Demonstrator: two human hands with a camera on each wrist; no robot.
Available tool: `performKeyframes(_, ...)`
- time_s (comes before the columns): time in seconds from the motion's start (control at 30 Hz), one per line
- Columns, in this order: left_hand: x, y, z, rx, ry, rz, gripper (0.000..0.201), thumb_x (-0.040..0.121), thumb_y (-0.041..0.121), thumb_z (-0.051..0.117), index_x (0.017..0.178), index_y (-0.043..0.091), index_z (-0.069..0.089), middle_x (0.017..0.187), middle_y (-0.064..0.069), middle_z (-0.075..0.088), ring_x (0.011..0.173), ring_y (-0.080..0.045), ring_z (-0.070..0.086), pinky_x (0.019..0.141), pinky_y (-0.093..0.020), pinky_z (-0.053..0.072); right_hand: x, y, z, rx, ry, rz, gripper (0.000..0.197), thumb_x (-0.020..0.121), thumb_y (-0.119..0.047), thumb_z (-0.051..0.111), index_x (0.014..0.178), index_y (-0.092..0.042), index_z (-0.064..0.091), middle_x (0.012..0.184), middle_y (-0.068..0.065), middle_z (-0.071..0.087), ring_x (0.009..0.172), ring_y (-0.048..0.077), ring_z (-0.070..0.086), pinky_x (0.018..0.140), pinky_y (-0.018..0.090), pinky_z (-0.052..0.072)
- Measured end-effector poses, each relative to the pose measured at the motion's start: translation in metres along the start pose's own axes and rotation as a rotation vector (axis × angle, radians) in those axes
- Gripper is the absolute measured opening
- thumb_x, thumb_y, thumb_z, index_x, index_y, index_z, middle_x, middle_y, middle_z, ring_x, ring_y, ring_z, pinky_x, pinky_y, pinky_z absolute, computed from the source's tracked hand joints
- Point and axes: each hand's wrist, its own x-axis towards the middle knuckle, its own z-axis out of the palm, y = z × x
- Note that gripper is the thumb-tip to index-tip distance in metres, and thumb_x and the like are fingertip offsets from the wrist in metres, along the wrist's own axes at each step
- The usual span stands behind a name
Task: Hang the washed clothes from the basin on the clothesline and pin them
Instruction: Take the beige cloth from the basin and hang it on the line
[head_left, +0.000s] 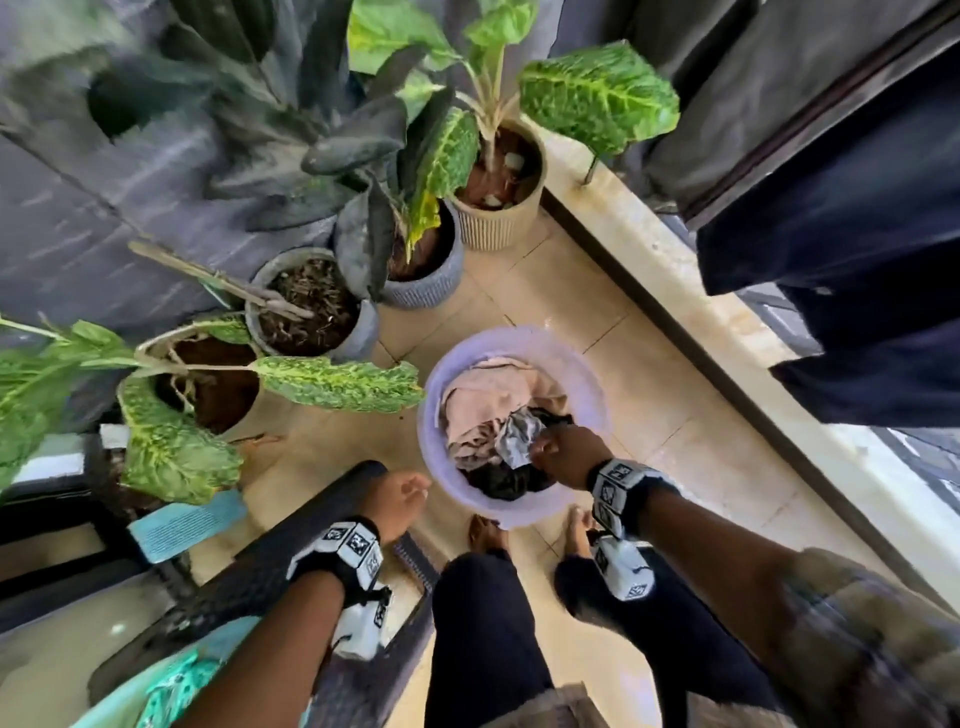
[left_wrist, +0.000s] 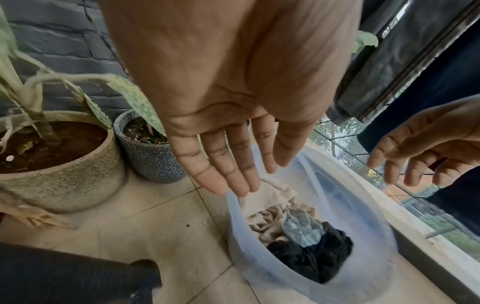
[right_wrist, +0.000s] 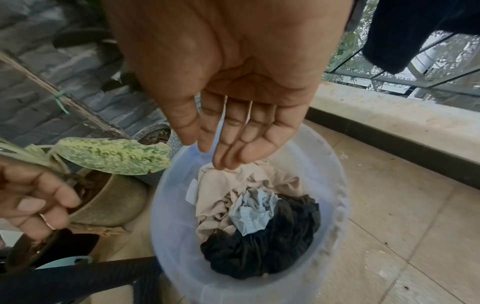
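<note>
A translucent lavender basin (head_left: 431, 415) (left_wrist: 233, 226) (right_wrist: 166, 205) stands on the tiled floor in front of my feet. It holds a crumpled beige cloth (head_left: 483, 400) (right_wrist: 233, 185), a small grey cloth (head_left: 517, 434) (right_wrist: 252, 211) and a black cloth (head_left: 498, 480) (right_wrist: 259, 251). My right hand (head_left: 561, 452) (right_wrist: 226, 148) hangs over the basin with straight fingers, just above the clothes, holding nothing. My left hand (head_left: 400, 493) (left_wrist: 233, 174) is spread flat beside the basin's left rim, also holding nothing.
Several potted plants (head_left: 311, 306) crowd the floor left of and behind the basin. A stone ledge (head_left: 675, 291) with a glass railing runs along the right. Dark garments (head_left: 857, 260) hang above it. A dark wicker chair (head_left: 260, 571) sits at my left.
</note>
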Motion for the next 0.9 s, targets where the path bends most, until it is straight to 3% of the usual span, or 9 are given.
performKeyframes(0.1,0.050,-0.025,0.001,0.044,0.014,-0.006,0.027,0.094,0.020,0.057,0.120,0.021,0.064,0.116,-0.001,0.069,0.106,-0.018,0.064,0.094,-0.029,0.049,0.063,0.005,0.016,0.038,0.076,-0.011,0.026,0.093,-0.029,0.056,0.114,-0.018,0.067,0.124,0.009,0.064,0.107,0.030,0.060,0.081,0.029,0.045)
performKeyframes(0.27,0.113,-0.058,0.014,0.050,0.097,-0.005,0.060,0.093,0.023,0.061,0.149,0.019,0.037,0.116,-0.007,0.069,0.101,-0.023,0.067,0.084,-0.027,0.050,0.153,0.015,0.043,0.040,0.123,0.011,0.053,0.088,-0.031,0.062,0.139,-0.031,0.050,0.135,0.007,0.059,0.120,0.028,0.058,0.098,0.035,0.048)
performKeyframes(0.37,0.138,-0.073,0.024,-0.007,0.109,0.017,0.064,0.091,0.024,0.065,0.148,0.023,0.038,0.114,-0.006,0.068,0.099,-0.021,0.068,0.088,-0.031,0.053,0.206,0.026,0.064,-0.054,0.136,0.029,0.068,0.080,-0.043,0.061,0.144,-0.042,0.037,0.148,-0.002,0.048,0.133,0.027,0.047,0.110,0.048,0.036)
performKeyframes(0.4,0.144,-0.078,0.027,-0.041,0.089,0.026,0.062,0.089,0.028,0.067,0.145,0.031,0.042,0.110,-0.004,0.068,0.098,-0.019,0.069,0.090,-0.034,0.054,0.227,0.033,0.072,-0.086,0.140,0.030,0.075,0.073,-0.053,0.058,0.144,-0.047,0.031,0.149,-0.003,0.046,0.137,0.028,0.043,0.112,0.054,0.032)
performKeyframes(0.47,0.153,-0.086,0.033,-0.141,0.053,0.044,0.052,0.079,0.042,0.068,0.127,0.051,0.049,0.102,0.003,0.070,0.094,-0.014,0.070,0.091,-0.041,0.056,0.242,0.028,0.079,-0.147,0.131,0.015,0.085,0.067,-0.063,0.052,0.145,-0.044,0.025,0.149,0.004,0.046,0.138,0.032,0.041,0.114,0.056,0.027)
performKeyframes(0.53,0.160,-0.093,0.035,-0.239,0.048,0.048,0.052,0.067,0.051,0.067,0.117,0.049,0.055,0.096,0.002,0.073,0.092,-0.015,0.071,0.093,-0.046,0.055,0.239,0.016,0.077,-0.206,0.135,-0.009,0.075,0.081,-0.047,0.058,0.148,-0.029,0.030,0.144,0.010,0.050,0.132,0.032,0.047,0.114,0.048,0.026)
performKeyframes(0.63,0.160,-0.090,0.032,-0.258,0.034,0.034,0.054,0.067,0.045,0.070,0.119,0.035,0.059,0.091,0.001,0.075,0.090,-0.016,0.072,0.094,-0.045,0.055,0.243,0.014,0.077,-0.183,0.160,-0.040,0.051,0.090,-0.030,0.058,0.139,-0.019,0.046,0.137,0.014,0.054,0.125,0.032,0.052,0.105,0.041,0.035)
performKeyframes(0.8,0.160,-0.082,0.031,-0.210,0.051,0.007,0.052,0.062,0.050,0.064,0.112,0.036,0.059,0.083,0.001,0.073,0.082,-0.020,0.071,0.087,-0.046,0.057,0.234,0.023,0.075,-0.085,0.099,-0.057,0.036,0.089,-0.027,0.055,0.123,-0.015,0.057,0.122,0.015,0.065,0.115,0.033,0.059,0.089,0.033,0.045)
performKeyframes(0.9,0.152,-0.074,0.032,-0.188,0.079,-0.004,0.048,0.070,0.043,0.065,0.117,0.034,0.058,0.082,-0.002,0.070,0.081,-0.023,0.069,0.085,-0.047,0.057,0.214,0.028,0.067,-0.027,0.107,-0.070,0.029,0.092,-0.026,0.053,0.118,-0.015,0.060,0.118,0.015,0.066,0.110,0.034,0.061,0.083,0.032,0.045)
